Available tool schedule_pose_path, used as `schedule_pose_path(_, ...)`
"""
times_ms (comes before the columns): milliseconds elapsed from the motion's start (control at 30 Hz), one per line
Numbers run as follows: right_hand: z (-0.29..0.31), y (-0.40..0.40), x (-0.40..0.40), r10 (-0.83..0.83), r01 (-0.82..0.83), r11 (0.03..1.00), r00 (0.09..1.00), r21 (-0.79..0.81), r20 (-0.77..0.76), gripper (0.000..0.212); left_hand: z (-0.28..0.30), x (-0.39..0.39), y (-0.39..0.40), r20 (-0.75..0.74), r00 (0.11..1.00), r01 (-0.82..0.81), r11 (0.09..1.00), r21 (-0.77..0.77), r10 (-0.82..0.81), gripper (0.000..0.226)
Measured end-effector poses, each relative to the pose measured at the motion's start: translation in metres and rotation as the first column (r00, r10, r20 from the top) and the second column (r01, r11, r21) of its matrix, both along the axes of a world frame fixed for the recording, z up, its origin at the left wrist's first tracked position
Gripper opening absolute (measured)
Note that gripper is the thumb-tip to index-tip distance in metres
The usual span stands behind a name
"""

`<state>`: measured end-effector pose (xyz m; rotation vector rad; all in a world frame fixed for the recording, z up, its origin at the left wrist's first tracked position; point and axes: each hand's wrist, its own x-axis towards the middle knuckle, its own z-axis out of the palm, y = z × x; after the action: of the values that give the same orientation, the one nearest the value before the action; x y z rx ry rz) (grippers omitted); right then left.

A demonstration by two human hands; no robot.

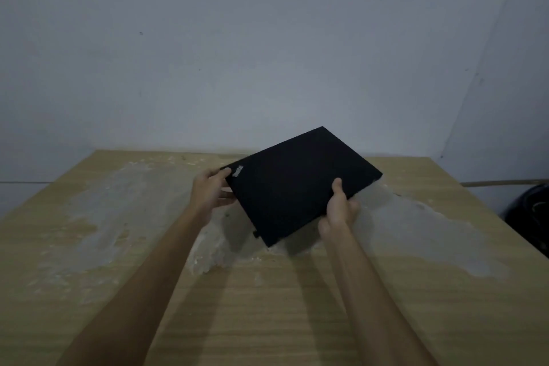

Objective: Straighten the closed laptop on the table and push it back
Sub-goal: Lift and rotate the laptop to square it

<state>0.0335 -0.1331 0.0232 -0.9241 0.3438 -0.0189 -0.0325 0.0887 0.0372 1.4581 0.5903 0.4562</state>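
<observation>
A closed black laptop (297,184) is held above the wooden table (267,306), skewed and tilted, its far corner raised against the wall. A small logo shows near its left corner. My left hand (212,190) grips the laptop's left edge, thumb on the lid. My right hand (338,211) holds the near right edge, thumb on top and fingers underneath. The laptop casts a shadow on the table below it.
The table top has large worn grey patches (118,202). A plain grey wall (267,53) stands right behind the table's far edge. A dark round object (531,214) sits beyond the table's right edge.
</observation>
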Motion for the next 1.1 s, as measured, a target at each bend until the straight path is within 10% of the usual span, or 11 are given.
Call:
schedule_pose_path(333,0.026,-0.02,0.016,0.33,-0.29,0.91,0.939,-0.296,0.096,0.032,0.028,0.016,-0.009,-0.154,0.939,0.341,0.9,0.27,-0.309,0.031)
schedule_pose_path(567,0.041,-0.021,0.016,0.593,-0.463,0.713,0.799,-0.526,0.1,0.034,0.025,0.034,0.004,-0.006,0.997,0.069,0.94,0.335,-0.071,0.059)
schedule_pose_path(800,0.059,-0.009,0.012,0.79,-0.595,0.479,0.613,-0.646,0.021,0.034,0.05,0.032,0.008,-0.206,0.976,0.206,0.595,0.777,-0.068,0.063)
schedule_pose_path(1100,0.072,0.002,0.014,0.819,-0.489,0.264,0.569,-0.831,-0.076,0.034,0.036,0.022,0.005,-0.159,0.978,0.206,0.725,0.657,-0.135,0.085)
